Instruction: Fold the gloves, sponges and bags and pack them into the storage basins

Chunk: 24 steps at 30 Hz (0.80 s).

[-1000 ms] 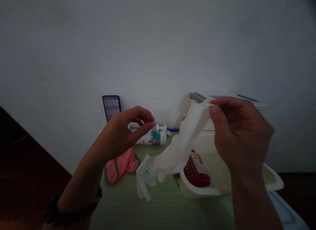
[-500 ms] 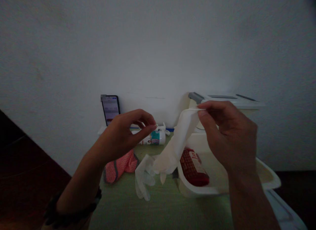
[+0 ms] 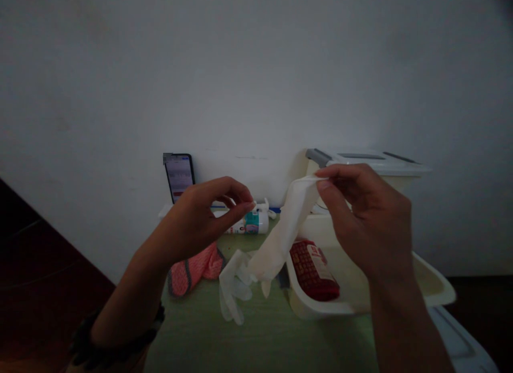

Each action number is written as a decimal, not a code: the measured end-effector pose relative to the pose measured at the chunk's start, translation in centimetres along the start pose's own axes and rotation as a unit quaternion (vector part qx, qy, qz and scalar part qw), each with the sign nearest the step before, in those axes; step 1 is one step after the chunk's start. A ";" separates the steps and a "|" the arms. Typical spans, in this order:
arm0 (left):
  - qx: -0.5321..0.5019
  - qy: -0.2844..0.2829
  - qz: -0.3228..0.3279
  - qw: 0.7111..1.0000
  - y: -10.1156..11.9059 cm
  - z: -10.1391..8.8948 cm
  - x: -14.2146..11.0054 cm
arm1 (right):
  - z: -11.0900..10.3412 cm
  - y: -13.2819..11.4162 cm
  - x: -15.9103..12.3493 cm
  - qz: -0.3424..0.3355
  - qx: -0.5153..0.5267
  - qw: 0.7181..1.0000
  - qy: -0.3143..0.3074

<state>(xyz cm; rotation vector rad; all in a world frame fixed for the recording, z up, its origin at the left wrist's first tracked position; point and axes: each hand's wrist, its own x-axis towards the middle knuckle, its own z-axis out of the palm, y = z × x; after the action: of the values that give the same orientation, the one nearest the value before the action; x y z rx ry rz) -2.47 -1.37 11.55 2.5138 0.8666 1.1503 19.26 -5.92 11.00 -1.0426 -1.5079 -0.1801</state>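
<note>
My right hand pinches the cuff of a white, thin disposable glove between thumb and forefinger. The glove hangs slanting down to the left, its finger ends low near the table. Under and beside it, more white glove fingers rest on the table; whether they belong to a second glove is hard to tell. My left hand is held in a pinch left of the glove, apart from it. Whatever its fingertips hold, if anything, does not show.
A white pump bottle lies behind my left hand. A pink and grey cloth is on the green table. To the right, a cream basin holds a red packet. A phone and lidded bin stand by the wall.
My right hand has shifted slightly left, and the glove's upper part has moved with it. My left hand keeps its place and its pinch.
</note>
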 end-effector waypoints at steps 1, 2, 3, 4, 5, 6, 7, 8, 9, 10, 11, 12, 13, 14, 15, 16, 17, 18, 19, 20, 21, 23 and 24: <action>-0.001 -0.001 0.000 1.000 0.0 0.0 0.0 | 0.0 0.0 0.0 0.000 0.001 1.000 -0.002; -0.002 -0.003 0.001 1.000 0.0 0.0 0.0 | 0.0 0.0 0.0 -0.001 0.001 1.000 -0.003; -0.002 -0.004 -0.001 1.000 0.0 0.0 0.0 | 0.0 -0.1 0.0 -0.001 0.001 1.000 -0.006; -0.002 -0.007 -0.003 1.000 0.0 0.0 0.1 | 0.0 -0.1 0.0 -0.001 0.001 1.000 -0.008; -0.002 -0.011 -0.006 1.000 0.0 0.1 0.1 | 0.0 -0.2 0.0 -0.002 0.000 1.000 -0.012; -0.005 -0.016 -0.007 1.000 0.0 0.1 0.1 | 0.0 -0.3 0.0 -0.001 -0.003 1.000 -0.017; -0.010 -0.021 -0.007 1.000 0.0 0.2 0.1 | 0.0 -0.3 0.0 0.000 -0.007 1.000 -0.026; -0.016 -0.026 -0.008 1.000 0.0 0.3 0.1 | 0.0 -0.4 0.0 0.000 -0.011 0.999 -0.035; -0.023 -0.029 -0.008 0.999 0.0 0.3 0.1 | 0.0 -0.4 0.0 -0.001 -0.014 0.999 -0.045; -0.029 -0.031 -0.009 0.999 0.0 0.4 0.1 | 0.0 -0.5 0.0 -0.002 -0.015 0.998 -0.055; -0.033 -0.032 -0.010 0.999 0.0 0.4 0.1 | 0.1 -0.5 0.0 -0.003 -0.015 0.998 -0.063; -0.034 -0.032 -0.010 0.999 0.0 0.4 0.1 | 0.1 -0.6 0.0 -0.006 -0.014 0.998 -0.068; -0.034 -0.033 -0.011 0.999 0.0 0.4 0.0 | 0.1 -0.6 0.0 -0.008 -0.013 0.997 -0.071; -0.033 -0.034 -0.012 0.999 0.1 0.4 0.0 | 0.1 -0.6 0.0 -0.009 -0.013 0.997 -0.073; -0.032 -0.036 -0.013 0.999 0.1 0.3 0.0 | 0.1 -0.7 -0.1 -0.009 -0.013 0.997 -0.075; -0.030 -0.039 -0.014 0.999 0.1 0.3 0.0 | 0.1 -0.7 -0.1 -0.006 -0.013 0.997 -0.075; -0.029 -0.042 -0.015 0.999 0.2 0.3 0.0 | 0.1 -0.8 -0.1 -0.004 -0.012 0.997 -0.075; -0.027 -0.044 -0.016 0.999 0.2 0.3 0.0 | 0.1 -0.8 -0.1 -0.002 -0.010 0.997 -0.076; -0.026 -0.045 -0.017 0.998 0.2 0.3 0.1 | 0.1 -0.8 -0.1 0.000 -0.009 0.997 -0.078; -0.026 -0.046 -0.015 0.998 0.2 0.3 0.1 | 0.1 -0.9 -0.1 -0.001 -0.008 0.997 -0.080; -0.025 -0.047 -0.015 0.998 0.2 0.4 0.1 | 0.1 -0.9 -0.1 -0.002 -0.008 0.997 -0.083; -0.023 -0.048 -0.015 0.998 0.2 0.4 0.2 | 0.1 -0.9 -0.1 -0.004 -0.012 0.996 -0.087; -0.023 -0.048 -0.015 0.998 0.2 0.4 0.2 | 0.1 -0.9 -0.1 -0.004 -0.014 0.996 -0.088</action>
<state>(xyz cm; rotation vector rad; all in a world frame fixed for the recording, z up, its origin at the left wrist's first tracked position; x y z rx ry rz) -1.98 -1.39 11.46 2.4874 0.8422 1.0197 18.58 -6.40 11.28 -1.0982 -1.6730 -0.1180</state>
